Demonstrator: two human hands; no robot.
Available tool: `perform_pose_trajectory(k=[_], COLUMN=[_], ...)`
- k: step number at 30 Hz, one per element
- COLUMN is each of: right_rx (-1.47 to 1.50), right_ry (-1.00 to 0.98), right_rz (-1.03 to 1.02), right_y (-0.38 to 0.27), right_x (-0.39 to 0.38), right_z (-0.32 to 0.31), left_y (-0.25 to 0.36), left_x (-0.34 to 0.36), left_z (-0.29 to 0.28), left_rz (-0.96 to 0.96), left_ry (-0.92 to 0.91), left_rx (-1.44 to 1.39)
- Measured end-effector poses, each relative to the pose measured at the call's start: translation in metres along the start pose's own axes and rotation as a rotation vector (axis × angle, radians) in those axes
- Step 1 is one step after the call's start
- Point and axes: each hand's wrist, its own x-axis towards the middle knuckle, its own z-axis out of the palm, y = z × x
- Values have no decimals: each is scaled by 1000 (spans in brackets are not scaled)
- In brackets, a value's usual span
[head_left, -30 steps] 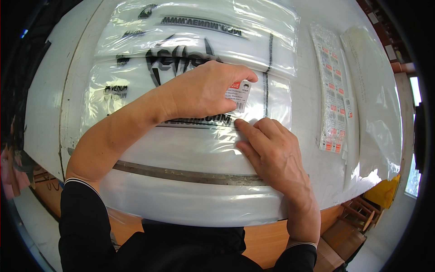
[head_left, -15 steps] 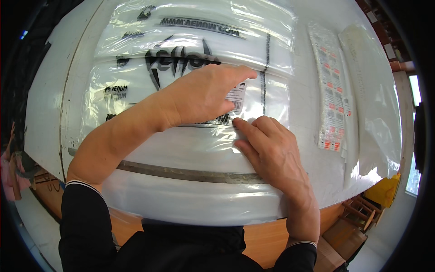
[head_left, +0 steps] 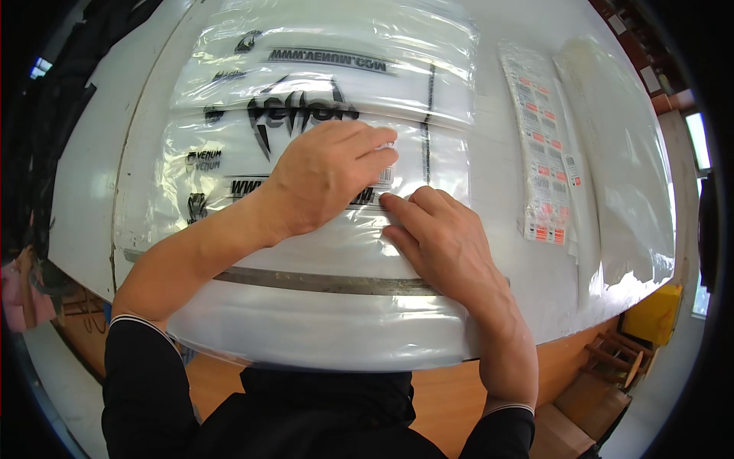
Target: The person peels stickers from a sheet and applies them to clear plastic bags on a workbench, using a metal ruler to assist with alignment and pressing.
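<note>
A stack of clear plastic bags (head_left: 440, 157) with black printing lies before me on the white table. My left hand (head_left: 325, 176) rests on the top bag, its fingers bent over a small white barcode label (head_left: 386, 176) and covering most of it. Close by on the right, my right hand (head_left: 447, 241) touches the plastic with its index fingertip just below the label; index finger and thumb are apart. A narrow, worn metal bar (head_left: 329, 282) lies across the near part of the bags, under both forearms.
To the right lie a strip of red and white labels (head_left: 547, 153) in clear wrap and more clear plastic sheets (head_left: 623, 161). Beyond the table's right edge are a wooden stool (head_left: 612, 356), a yellow object (head_left: 654, 314) and cardboard boxes (head_left: 589, 405). Someone in pink (head_left: 27, 294) is at far left.
My left hand's index finger was stretched out to the right; now its fingers are drawn in over the label. My right hand keeps its place near the label. The whole view has shifted slightly.
</note>
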Motion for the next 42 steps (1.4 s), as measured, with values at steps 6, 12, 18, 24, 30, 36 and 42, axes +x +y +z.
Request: perform_pose_trajectory(k=[6,12,18,24,30,36,42], right_rx=[-8,57,50,52,41,46,60], right_ry=[15,96,221,206,209,199,170], right_rz=[4,-31,98,118,73,64,61], right_y=[3,7,19,20,23,18,25], right_x=[0,-4,-8,-4,-4,-3,-1], right_z=[1,-6,-17,-19,-17,-20,-14], left_y=[12,14,17,16,-6,-185,-317], left_x=[-16,-17,-25,-7,3,79,107], left_z=[2,-6,7,-7,-4,-54,-44], left_rz=[-34,-18,16,64,156,-589,-1306], left_ry=[-217,-300,-217,-120,-317,39,-35], left_rx=[20,47,121,124,-15,320,264])
